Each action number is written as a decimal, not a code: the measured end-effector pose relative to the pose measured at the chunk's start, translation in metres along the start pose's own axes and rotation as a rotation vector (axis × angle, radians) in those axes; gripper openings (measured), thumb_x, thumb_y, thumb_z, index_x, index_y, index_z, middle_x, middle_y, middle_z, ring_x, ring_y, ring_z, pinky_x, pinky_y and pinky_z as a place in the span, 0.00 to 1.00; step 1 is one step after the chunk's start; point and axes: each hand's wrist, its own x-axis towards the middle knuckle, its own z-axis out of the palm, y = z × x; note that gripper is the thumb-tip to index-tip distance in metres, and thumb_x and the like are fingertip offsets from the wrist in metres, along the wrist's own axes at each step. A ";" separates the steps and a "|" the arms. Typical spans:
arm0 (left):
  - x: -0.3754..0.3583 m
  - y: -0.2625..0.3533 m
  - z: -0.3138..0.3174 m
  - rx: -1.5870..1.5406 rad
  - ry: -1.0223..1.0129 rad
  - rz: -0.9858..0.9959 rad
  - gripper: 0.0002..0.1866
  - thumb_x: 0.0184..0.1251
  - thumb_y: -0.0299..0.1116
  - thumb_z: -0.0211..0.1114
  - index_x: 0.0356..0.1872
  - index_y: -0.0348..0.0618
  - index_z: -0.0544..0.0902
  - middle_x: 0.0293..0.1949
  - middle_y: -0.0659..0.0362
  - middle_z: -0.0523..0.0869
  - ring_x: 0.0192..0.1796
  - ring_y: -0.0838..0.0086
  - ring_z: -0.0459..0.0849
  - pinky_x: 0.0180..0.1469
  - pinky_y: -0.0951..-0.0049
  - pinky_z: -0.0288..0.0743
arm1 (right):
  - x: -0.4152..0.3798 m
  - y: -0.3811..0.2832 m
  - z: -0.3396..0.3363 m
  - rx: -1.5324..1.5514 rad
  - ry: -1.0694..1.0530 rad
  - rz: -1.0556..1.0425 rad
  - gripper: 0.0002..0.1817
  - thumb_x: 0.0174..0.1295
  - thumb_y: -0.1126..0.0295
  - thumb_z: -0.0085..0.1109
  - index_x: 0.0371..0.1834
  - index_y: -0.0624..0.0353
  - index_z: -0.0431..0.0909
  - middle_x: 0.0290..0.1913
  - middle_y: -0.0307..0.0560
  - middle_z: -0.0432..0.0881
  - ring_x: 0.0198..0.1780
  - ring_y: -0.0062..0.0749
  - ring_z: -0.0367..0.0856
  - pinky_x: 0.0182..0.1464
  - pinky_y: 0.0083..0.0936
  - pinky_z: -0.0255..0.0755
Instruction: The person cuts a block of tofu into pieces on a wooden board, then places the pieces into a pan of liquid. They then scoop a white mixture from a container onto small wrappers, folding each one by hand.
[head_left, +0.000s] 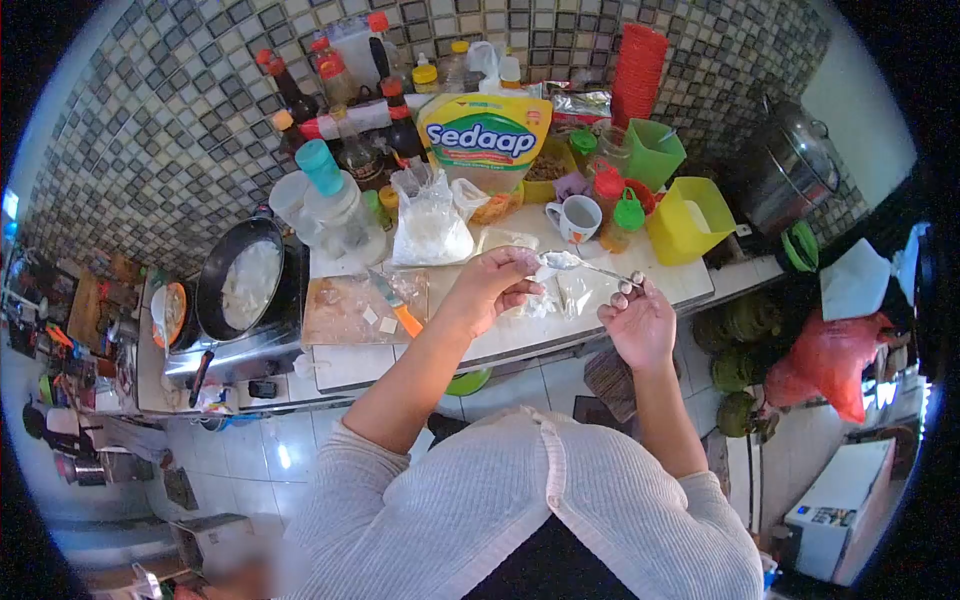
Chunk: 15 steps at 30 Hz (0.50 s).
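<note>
My right hand (pixel 642 322) pinches the handle end of a metal spoon (pixel 598 269), with white powder on its fingertips. At the spoon's bowl end, my left hand (pixel 497 285) has its fingers bent together around white stuff, which I cannot make out well. Under the hands, clear plastic (pixel 576 292) with white powder lies on the tiled counter (pixel 480 335). Left of my left hand stands a bag of white powder (pixel 432 228). An orange-handled knife (pixel 398 303) rests on a wooden board (pixel 340 312). Behind the hands is a white mug (pixel 575 218).
A black pan (pixel 240 278) sits on the stove at the left. Bottles, jars and a yellow Sedaap pack (pixel 485 135) line the wall. A yellow container (pixel 690 220) and a green one (pixel 655 150) stand at the right. Part of another person (pixel 240 575) shows at the lower left.
</note>
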 end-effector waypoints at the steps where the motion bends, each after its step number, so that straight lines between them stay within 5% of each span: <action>1: 0.001 0.001 0.001 -0.010 -0.019 0.011 0.09 0.65 0.31 0.66 0.43 0.43 0.79 0.36 0.62 0.84 0.35 0.75 0.86 0.28 0.84 0.75 | 0.003 0.000 -0.001 -0.003 -0.009 0.006 0.07 0.67 0.66 0.47 0.42 0.53 0.74 0.37 0.41 0.80 0.36 0.28 0.77 0.43 0.30 0.65; 5: 0.015 0.000 -0.016 0.040 0.056 0.110 0.09 0.67 0.31 0.64 0.44 0.40 0.79 0.36 0.61 0.84 0.35 0.77 0.84 0.31 0.82 0.75 | 0.010 -0.003 -0.001 0.028 0.031 -0.009 0.07 0.67 0.66 0.47 0.41 0.54 0.74 0.36 0.40 0.79 0.35 0.27 0.76 0.43 0.29 0.65; 7: 0.013 0.002 -0.040 0.436 0.018 0.355 0.11 0.66 0.33 0.65 0.45 0.38 0.80 0.38 0.64 0.84 0.39 0.81 0.82 0.37 0.80 0.74 | 0.011 -0.003 -0.001 0.012 0.037 -0.007 0.07 0.67 0.66 0.47 0.41 0.54 0.74 0.35 0.39 0.78 0.35 0.27 0.76 0.43 0.29 0.65; 10: -0.022 0.022 -0.077 0.699 0.155 0.402 0.12 0.64 0.32 0.65 0.44 0.35 0.81 0.36 0.63 0.85 0.37 0.81 0.81 0.38 0.78 0.74 | 0.007 0.000 -0.005 0.031 0.009 -0.020 0.08 0.66 0.65 0.48 0.42 0.54 0.75 0.37 0.42 0.80 0.37 0.29 0.76 0.45 0.30 0.66; 15: -0.067 0.044 -0.195 1.154 0.323 0.125 0.12 0.62 0.36 0.65 0.41 0.39 0.83 0.38 0.57 0.85 0.38 0.74 0.83 0.43 0.75 0.75 | 0.007 0.027 -0.009 0.010 0.075 -0.049 0.09 0.67 0.65 0.47 0.42 0.55 0.75 0.37 0.42 0.79 0.37 0.30 0.76 0.44 0.30 0.66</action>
